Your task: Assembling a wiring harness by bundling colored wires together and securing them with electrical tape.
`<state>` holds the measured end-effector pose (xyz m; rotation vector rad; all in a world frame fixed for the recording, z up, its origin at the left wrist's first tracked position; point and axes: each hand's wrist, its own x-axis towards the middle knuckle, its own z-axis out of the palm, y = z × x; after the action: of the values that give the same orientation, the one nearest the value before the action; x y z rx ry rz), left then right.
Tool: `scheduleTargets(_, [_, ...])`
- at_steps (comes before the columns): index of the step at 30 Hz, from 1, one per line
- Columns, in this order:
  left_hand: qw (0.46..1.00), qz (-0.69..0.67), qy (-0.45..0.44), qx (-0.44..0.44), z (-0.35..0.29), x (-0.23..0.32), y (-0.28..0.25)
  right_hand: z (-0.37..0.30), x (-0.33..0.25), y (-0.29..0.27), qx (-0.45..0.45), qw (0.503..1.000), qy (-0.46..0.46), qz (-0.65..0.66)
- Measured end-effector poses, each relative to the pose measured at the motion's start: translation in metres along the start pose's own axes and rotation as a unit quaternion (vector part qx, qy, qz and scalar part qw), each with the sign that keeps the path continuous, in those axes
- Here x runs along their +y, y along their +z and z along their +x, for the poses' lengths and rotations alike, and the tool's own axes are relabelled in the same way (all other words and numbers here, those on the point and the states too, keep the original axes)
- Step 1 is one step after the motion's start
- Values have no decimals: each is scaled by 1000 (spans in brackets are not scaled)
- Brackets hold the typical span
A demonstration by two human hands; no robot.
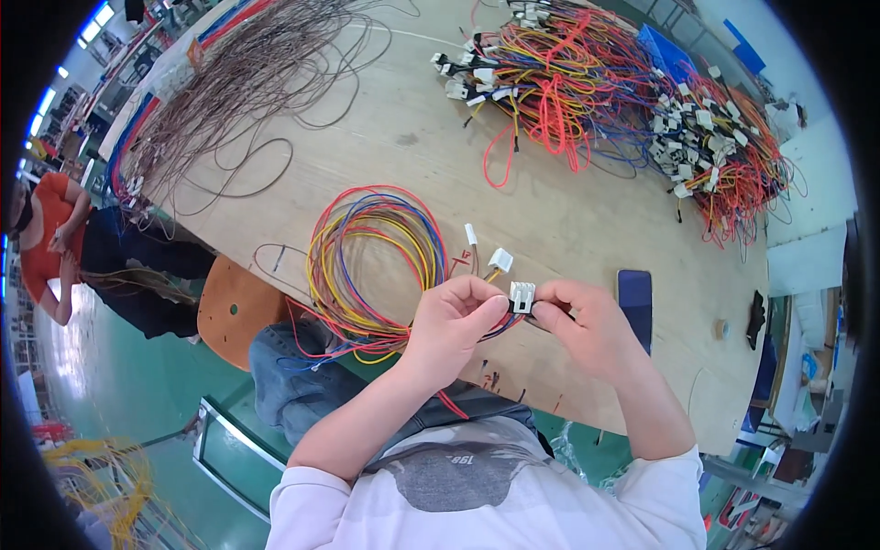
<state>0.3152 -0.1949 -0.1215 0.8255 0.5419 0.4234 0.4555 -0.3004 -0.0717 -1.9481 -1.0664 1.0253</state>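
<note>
Between my two hands is a white plug connector (522, 295) with a dark part at its lower side. My left hand (454, 321) pinches it from the left with thumb and forefinger. From the other side, my right hand (587, 325) closes on it, fingers curled. A coil of red, yellow, blue and brown wires (376, 266) lies on the table left of my hands, and its strands run under my left hand. Just beyond my fingers lie a second white connector (500, 260) on a yellow wire and a slim white connector (471, 235).
Bundles of coloured wires (559, 82) with white connectors fill the far right, beside a blue bin (665, 53). Loose brown wires (266, 73) spread over the far left. A phone (634, 310) and a tape roll (722, 328) lie right. Another person (57, 238) sits at left near an orange stool (236, 310).
</note>
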Motion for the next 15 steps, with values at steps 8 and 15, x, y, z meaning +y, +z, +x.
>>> scheduleTargets(8, [1000, -6, -7, -10, -6, 20, -18, 21, -17, 14, -13, 1000, 14, 20])
scheduleTargets(15, [994, 69, 64, -51, 8, -8, 6, 26, 22, -1, 18, 997, -23, -77])
